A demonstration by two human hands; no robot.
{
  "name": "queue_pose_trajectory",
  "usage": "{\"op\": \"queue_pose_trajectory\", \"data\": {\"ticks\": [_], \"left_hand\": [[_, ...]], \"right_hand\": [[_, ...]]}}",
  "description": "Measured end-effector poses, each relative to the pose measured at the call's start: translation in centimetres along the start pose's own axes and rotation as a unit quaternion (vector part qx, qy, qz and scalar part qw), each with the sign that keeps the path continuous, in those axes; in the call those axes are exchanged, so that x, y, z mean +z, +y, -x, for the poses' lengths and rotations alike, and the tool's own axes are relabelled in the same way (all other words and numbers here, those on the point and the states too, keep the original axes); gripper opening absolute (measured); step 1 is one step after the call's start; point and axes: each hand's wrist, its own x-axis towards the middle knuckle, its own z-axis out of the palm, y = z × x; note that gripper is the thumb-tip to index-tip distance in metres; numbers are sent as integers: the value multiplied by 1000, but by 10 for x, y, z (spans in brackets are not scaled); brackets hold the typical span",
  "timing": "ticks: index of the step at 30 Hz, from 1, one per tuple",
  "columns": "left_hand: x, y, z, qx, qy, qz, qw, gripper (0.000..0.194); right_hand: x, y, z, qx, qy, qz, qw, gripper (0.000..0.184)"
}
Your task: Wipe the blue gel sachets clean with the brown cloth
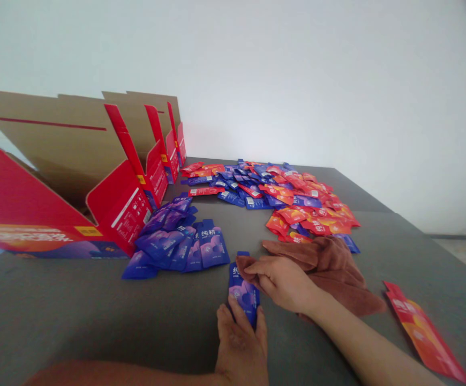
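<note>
A blue sachet point(239, 292) with white lettering and a purple fruit print is in front of me at the table's near middle. My left hand point(241, 338) grips its lower end, with fingers on its face and along its sides. In my right hand point(283, 281) is a bunched corner of a brown cloth point(333, 262), pressed against the sachet's upper right part. The rest of the cloth trails to the right over the table. Part of the sachet's top is hidden by the cloth and fingers.
Open red cartons point(124, 206) stand in a row at left. Beside them lies a fanned pile of blue sachets point(177, 244). A large mixed heap of red and blue sachets point(273, 187) spreads farther back. One red sachet point(423, 327) lies at right on the grey table point(96, 321).
</note>
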Motion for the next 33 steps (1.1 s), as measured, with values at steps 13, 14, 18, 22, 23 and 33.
{"op": "queue_pose_trajectory", "data": {"ticks": [13, 14, 18, 22, 23, 33], "left_hand": [[-1, -2, 0, 7, -14, 3, 1000, 47], [-2, -2, 0, 9, -14, -1, 1000, 47], [-4, -5, -1, 17, -12, -14, 1000, 48], [-4, -5, 0, 18, -8, -9, 1000, 47], [-4, -4, 0, 18, -10, -7, 1000, 46], [-2, -3, -1, 10, -29, 38, 999, 42]], "right_hand": [[-1, -8, 6, -71, -42, -40, 996, 28], [0, -5, 5, -49, -29, -28, 998, 28], [1, 4, 2, 24, 7, 17, 1000, 28], [0, 4, 1, 29, 6, 24, 999, 24], [-1, 2, 1, 17, 0, 17, 1000, 25], [-3, -11, 9, -117, -88, -49, 988, 28]]}}
